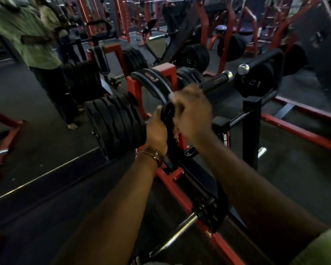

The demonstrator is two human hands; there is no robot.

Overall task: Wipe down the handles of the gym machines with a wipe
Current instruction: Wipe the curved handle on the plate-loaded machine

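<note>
Left hand (157,131): closed around the edge of a small black round weight plate (169,119), fingers curled over its rim; a brown leather strap with a metal buckle (155,155) sits on the wrist.
Right hand (193,113): blurred, fingers folded inward over the near end of the handle; a small pale scrap (171,96), possibly the wipe, shows at the fingertips, but the blur prevents a firm reading.
Black cylindrical machine handle with chrome end cap (218,82): runs up and to the right out of the right hand; a second chrome-capped black bar (256,64) lies just beyond it.
Black looped bar frame (275,73): encloses a large black weight plate with raised numerals (253,82).
Red steel plate rack (168,73): holds a black padded lifting belt with grey edging (153,81) draped over its top, and black plates on pegs to either side.
Stack of black rubber weight plates (113,121): standing on edge, side by side, left of the left hand and just beside it.
Red machine base rail (180,186): runs diagonally under both forearms, carrying a chrome peg (172,238).
Floor (36,134): dark and matte.
Person in a green shirt and dark trousers (27,35): standing far left, well apart from the hands.
Pale green sleeve (325,245): at the lower right edge, on the right arm.
</note>
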